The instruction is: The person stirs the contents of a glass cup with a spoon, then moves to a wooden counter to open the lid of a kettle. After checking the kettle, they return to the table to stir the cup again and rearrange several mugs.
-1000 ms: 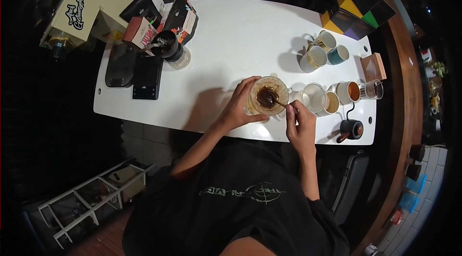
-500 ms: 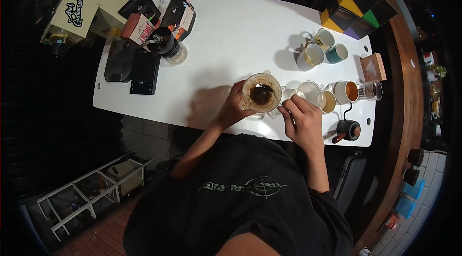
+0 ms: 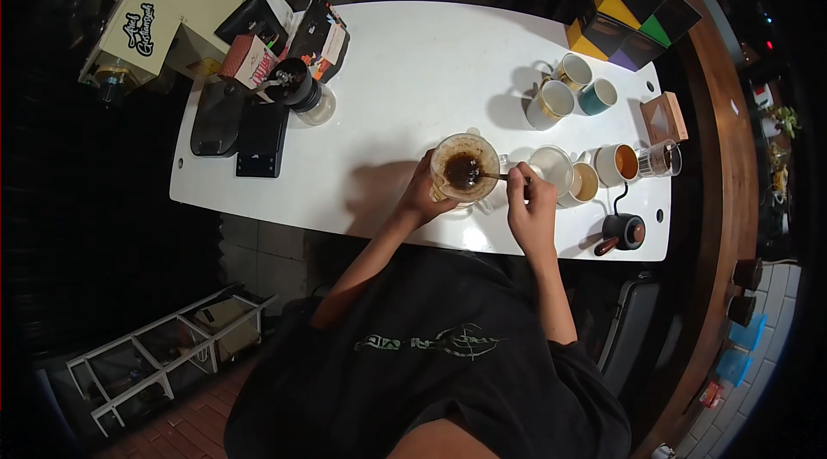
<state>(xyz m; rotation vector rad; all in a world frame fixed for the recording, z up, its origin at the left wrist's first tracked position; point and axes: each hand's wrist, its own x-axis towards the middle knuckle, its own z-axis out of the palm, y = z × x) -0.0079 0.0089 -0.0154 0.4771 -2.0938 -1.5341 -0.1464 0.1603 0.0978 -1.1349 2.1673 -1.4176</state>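
My left hand (image 3: 422, 196) is wrapped round the left side of a coffee dripper (image 3: 444, 155) with a stained paper filter and dark wet coffee inside. In my right hand (image 3: 532, 200) is a spoon (image 3: 491, 175), pinched by its handle, with its tip in the coffee. Part of a glass vessel shows beneath the dripper. Just right of it stand a clear glass container (image 3: 551, 164) and a cup with tan inside (image 3: 586, 182).
Several cups, one teal (image 3: 598, 97), stand at the right of the white table (image 3: 413, 45). A black kettle (image 3: 624, 232) sits near the front right edge. At the left are a grinder (image 3: 297, 88), a black scale (image 3: 261, 149) and boxes (image 3: 320, 37).
My right hand has turned more upright, and the spoon now reaches leftward into the coffee. The view has shifted slightly. My left hand stays on the dripper.
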